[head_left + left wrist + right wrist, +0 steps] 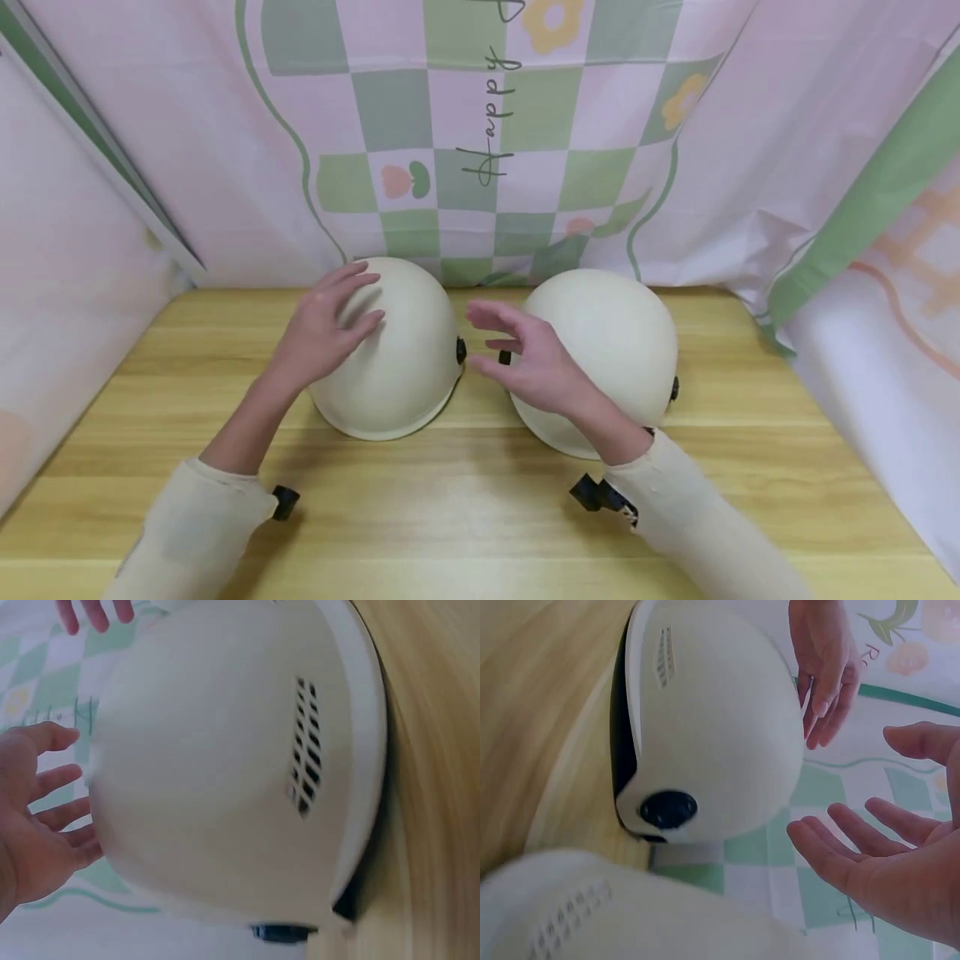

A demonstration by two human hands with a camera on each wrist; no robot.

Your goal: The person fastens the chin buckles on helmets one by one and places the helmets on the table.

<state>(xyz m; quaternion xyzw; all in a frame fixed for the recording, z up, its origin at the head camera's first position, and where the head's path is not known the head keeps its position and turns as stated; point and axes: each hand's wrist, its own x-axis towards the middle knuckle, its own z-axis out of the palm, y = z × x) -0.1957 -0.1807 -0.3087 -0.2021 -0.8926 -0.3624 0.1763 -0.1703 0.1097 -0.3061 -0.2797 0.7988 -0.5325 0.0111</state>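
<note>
Two cream-white helmets stand dome up, side by side on a wooden table. Over the upper left of the left helmet hovers my left hand, its fingers spread and loosely bent, holding nothing. My right hand is in front of the left side of the right helmet, fingers pointing at the gap between the helmets, also holding nothing. A black round knob sits on the left helmet's side near the rim. Slotted vents show low on the left helmet in the left wrist view.
The wooden table reaches back to a hanging cloth with green and white checks. More cloth hangs along the left side and the right side. A small black device is strapped at my right sleeve, another at my left.
</note>
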